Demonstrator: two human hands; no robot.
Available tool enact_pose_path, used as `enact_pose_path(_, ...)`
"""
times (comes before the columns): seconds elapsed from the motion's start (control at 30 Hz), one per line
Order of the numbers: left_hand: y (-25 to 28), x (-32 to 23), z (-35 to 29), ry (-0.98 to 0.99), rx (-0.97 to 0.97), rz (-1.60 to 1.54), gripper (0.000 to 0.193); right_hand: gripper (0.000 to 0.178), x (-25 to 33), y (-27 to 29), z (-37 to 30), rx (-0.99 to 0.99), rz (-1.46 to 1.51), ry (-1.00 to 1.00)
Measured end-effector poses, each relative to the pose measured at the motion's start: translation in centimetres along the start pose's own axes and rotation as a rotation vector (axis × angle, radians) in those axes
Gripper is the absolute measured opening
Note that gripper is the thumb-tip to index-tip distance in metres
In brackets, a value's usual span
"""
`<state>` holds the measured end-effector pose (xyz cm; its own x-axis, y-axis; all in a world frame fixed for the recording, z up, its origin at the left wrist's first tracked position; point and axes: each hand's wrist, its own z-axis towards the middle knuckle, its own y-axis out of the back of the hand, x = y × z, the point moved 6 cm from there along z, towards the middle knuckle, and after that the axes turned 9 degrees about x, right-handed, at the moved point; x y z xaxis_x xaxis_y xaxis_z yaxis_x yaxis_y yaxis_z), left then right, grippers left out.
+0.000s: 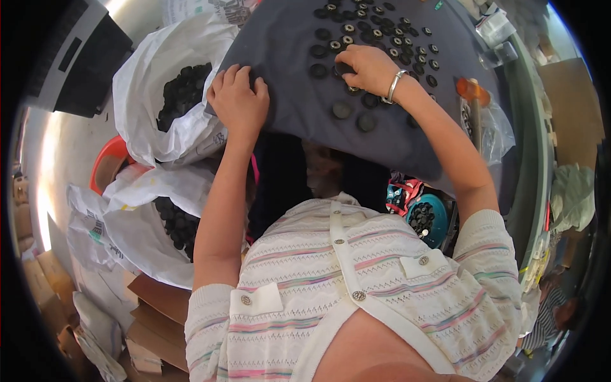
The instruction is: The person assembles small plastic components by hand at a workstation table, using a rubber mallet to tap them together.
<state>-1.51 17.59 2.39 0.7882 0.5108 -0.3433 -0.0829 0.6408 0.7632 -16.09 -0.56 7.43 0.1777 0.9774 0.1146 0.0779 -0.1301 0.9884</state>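
Observation:
Many small black round discs [319,51] lie on the grey cloth-covered table [280,57], several of them with a pale metallic ring in the middle. My right hand [370,69], with a silver bangle at the wrist, is closed at the near side of this spread, thumb and fingers on a black disc. Two plain dark discs [354,116] lie nearer to me, just below that hand. My left hand [239,95] rests on the table's left edge, fingers spread and bent on the cloth, holding nothing.
Left of the table stand two white sacks [143,83] of black pieces, beside a red basin [109,159]. A teal bowl [435,216] of black pieces is below the table's near edge. At the right lie an orange bottle [472,91] and a clear plastic bag [496,130].

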Motion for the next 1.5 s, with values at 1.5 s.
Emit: enact_pose_path(1.5,0.1,-0.2,0.0,0.004,-0.004,-0.049,0.026,0.031,5.6,-2.2,3.9,0.154,-0.091,0.063)
